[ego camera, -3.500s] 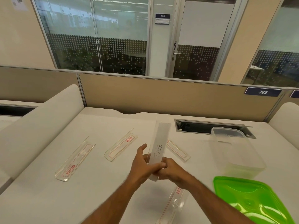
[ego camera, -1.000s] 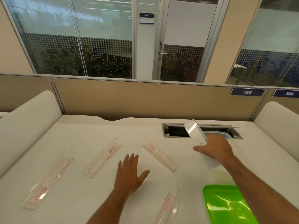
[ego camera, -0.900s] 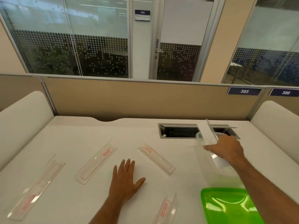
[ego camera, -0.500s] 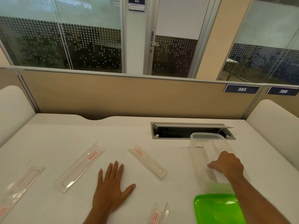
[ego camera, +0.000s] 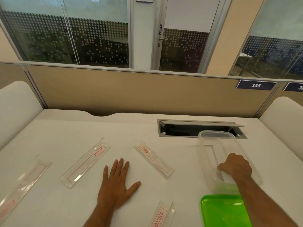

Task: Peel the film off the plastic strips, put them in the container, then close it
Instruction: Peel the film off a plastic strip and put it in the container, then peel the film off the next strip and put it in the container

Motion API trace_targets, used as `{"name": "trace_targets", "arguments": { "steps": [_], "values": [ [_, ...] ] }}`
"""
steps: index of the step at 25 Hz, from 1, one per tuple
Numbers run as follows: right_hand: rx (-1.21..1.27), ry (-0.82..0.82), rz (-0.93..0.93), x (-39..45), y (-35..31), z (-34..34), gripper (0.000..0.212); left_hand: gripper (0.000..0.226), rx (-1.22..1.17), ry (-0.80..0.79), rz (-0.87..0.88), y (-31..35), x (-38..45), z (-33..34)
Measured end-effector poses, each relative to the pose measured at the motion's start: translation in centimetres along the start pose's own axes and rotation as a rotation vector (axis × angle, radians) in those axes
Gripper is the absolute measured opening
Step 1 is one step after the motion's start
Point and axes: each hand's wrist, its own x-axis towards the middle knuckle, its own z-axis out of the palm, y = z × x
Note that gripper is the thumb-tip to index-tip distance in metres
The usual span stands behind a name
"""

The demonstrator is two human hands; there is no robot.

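Note:
A clear plastic container (ego camera: 211, 134) stands open at the right of the white desk. My right hand (ego camera: 235, 167) reaches inside it, fingers closed on the near end of a peeled strip (ego camera: 216, 152) that lies along its floor. My left hand (ego camera: 115, 184) rests flat on the desk, fingers spread, holding nothing. Several film-covered strips with red print lie around it: one (ego camera: 85, 162) left of the hand, one (ego camera: 153, 158) to its right, one (ego camera: 162, 216) at the near edge, one (ego camera: 21, 185) far left. The green lid (ego camera: 224, 212) lies in front of the container.
An open cable slot (ego camera: 200, 130) is set into the desk just behind the container. A beige partition (ego camera: 147, 94) closes the far edge of the desk, with padded white side panels (ego camera: 14, 102) at both ends.
My right hand carried the peeled strip from the desk's middle to the container and lowered it inside. My left hand let go and settled flat on the desk.

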Motion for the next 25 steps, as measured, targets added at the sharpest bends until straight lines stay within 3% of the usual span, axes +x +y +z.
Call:
{"name": "trace_targets", "arguments": {
  "steps": [12, 19, 25],
  "values": [
    [-0.013, 0.000, -0.015, -0.2, 0.4, 0.2, 0.052, 0.101, -0.005, 0.001, -0.003, 0.0, 0.0, 0.1],
    [-0.001, 0.145, -0.066, -0.8, 0.1, -2.0, 0.055, 0.107, 0.020, -0.075, -0.011, 0.3, 0.3, -0.5],
    [0.261, 0.205, -0.431, -3.5, -1.3, -2.6, 0.067, 0.121, 0.033, -0.144, -0.015, 0.7, 0.2, -2.6]
  ]
}}
